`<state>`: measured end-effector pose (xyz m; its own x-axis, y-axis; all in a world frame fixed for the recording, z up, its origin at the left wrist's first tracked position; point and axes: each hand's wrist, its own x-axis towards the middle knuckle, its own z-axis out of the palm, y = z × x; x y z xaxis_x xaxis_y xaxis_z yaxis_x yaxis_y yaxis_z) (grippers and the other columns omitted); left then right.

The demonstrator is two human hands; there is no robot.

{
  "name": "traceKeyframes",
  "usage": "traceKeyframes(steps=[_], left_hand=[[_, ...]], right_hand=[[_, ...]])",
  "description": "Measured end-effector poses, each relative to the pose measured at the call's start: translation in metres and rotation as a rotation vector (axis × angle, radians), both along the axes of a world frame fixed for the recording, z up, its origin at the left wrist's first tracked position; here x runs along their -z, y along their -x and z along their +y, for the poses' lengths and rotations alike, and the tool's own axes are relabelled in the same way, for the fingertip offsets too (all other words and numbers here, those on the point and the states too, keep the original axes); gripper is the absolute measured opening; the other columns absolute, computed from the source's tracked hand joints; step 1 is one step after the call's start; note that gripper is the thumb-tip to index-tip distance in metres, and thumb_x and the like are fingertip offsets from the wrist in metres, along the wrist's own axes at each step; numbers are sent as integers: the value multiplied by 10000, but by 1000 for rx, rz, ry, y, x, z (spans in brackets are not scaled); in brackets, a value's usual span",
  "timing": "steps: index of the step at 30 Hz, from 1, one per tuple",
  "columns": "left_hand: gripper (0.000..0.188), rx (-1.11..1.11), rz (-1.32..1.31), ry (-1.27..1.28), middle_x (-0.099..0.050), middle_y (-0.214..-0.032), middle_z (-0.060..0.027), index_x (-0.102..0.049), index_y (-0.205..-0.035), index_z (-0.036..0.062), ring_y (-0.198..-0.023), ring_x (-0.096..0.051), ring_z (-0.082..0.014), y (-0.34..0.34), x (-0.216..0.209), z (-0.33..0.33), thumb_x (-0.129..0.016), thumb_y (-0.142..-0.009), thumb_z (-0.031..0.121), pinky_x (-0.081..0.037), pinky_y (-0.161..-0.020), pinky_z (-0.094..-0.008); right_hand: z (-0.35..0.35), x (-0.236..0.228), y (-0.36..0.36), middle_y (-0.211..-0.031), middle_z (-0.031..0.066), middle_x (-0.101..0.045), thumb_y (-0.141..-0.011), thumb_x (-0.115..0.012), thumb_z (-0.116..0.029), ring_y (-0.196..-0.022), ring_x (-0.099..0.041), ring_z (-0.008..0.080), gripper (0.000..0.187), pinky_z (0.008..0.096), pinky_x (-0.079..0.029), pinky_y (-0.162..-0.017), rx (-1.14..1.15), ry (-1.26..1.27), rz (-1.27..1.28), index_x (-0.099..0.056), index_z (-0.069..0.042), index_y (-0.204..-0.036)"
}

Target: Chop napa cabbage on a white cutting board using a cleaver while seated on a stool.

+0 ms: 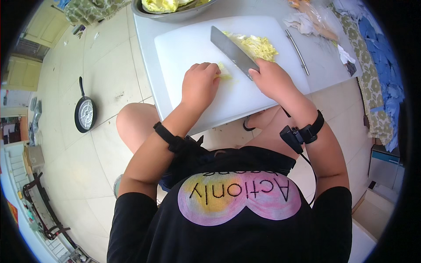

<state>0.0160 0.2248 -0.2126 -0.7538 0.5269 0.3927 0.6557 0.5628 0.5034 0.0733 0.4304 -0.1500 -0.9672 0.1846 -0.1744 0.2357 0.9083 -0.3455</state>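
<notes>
My right hand [269, 76] is closed round the handle end of a wide-bladed kitchen knife [230, 50], whose blade slants up and left over a white cutting board [175, 48]. Shredded yellow-green cabbage [258, 47] lies in a heap just beyond the blade, on its right side. Left of the knife, my left hand [201, 83] rests on the board with curled fingers against a small piece of cabbage [224, 71]. Part of that piece is hidden under the fingers. A gap of board separates it from the blade.
At the table's far left stands a metal bowl [175, 16] with cabbage leaves. A thin metal rod [297, 52] lies right of the board, with crumpled white tissue [302, 24] and a plastic bag [322, 19] beyond. A black frying pan [85, 115] is on the tiled floor to the left.
</notes>
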Motion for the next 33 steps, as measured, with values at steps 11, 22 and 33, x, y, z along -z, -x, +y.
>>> traceKeyframes(steps=[11,22,33], left_hand=[[124,31,93,3,-615,-879,-69,-677,-832,81,-887,-589,-288,7,7,-2,-742,-727,91,-487,-814,-376],[75,-3,8,-37,-663,-962,-58,-717,-872,105,-886,-610,-296,7,19,-8,-667,-829,141,-514,-780,-406],[59,-63,-44,7,-643,-898,-67,-701,-851,113,-876,-618,-298,7,8,0,-653,-817,121,-526,-743,-413]], right_hand=[[-28,1,5,-839,225,-662,-967,-540,-273,-821,-640,423,269,505,-503,-737,-210,-108,-33,-576,-10,-1013],[-39,-22,16,-860,245,-668,-962,-546,-254,-831,-643,432,270,518,-502,-745,-270,-153,-61,-588,9,-1010],[-47,-14,26,-901,213,-681,-971,-513,-226,-874,-663,402,235,506,-508,-765,-236,-174,-73,-595,-11,-1021]])
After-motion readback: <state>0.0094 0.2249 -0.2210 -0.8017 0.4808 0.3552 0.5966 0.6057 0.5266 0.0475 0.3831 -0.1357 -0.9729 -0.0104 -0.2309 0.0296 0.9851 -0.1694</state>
